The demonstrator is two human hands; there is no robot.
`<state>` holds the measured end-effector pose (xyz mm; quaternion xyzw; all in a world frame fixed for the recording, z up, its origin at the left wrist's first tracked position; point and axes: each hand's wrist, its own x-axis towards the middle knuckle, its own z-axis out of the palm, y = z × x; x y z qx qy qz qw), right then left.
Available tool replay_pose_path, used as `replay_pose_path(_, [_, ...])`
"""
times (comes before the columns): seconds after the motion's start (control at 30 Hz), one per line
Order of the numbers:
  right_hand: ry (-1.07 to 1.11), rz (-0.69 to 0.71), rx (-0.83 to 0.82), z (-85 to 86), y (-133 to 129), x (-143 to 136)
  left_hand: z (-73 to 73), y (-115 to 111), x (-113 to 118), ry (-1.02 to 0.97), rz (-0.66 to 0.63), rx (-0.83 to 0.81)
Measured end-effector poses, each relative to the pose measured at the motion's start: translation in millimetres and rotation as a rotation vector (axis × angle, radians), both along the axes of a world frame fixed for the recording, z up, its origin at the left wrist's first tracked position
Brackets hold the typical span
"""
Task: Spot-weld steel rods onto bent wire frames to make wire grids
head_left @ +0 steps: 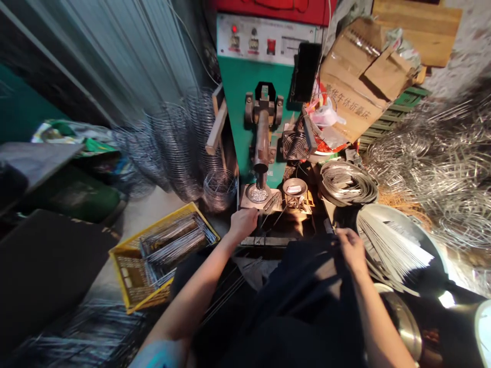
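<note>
Left hand [244,225] curls on the near side of the dish [248,195] below the machine [235,102], right hand [352,249] curls just left of the strips [395,250] (cannot tell whether either pinches anything), both stocks presumably sited for short reach.

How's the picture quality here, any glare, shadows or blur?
Head view: strong light and a dark shadow across the pale strips at right; head view: thin rods at lower left dim and smeared; head view: green machine near the middle fairly sharp.
</note>
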<state>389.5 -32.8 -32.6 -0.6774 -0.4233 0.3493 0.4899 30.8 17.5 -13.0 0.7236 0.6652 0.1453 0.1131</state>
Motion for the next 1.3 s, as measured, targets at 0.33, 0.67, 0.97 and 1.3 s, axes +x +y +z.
replay_pose_path(0.33, [0.487,0.287,0.001,-9.7,64,-191,1.6,-23,-20,-0.2,0.039,0.125])
replay_pose_path(0.67, [0.607,0.315,0.1,12.5,77,-226,0.6,-37,-30,-0.382,0.025,0.299])
replay_pose_path(0.97, [0.615,0.33,0.096,11.3,81,-233,-5.7,-38,-36,-0.366,0.041,0.331])
replay_pose_path(1.3, [0.652,0.363,0.111,13.2,88,-239,-5.9,-36,-40,-0.31,0.079,0.345])
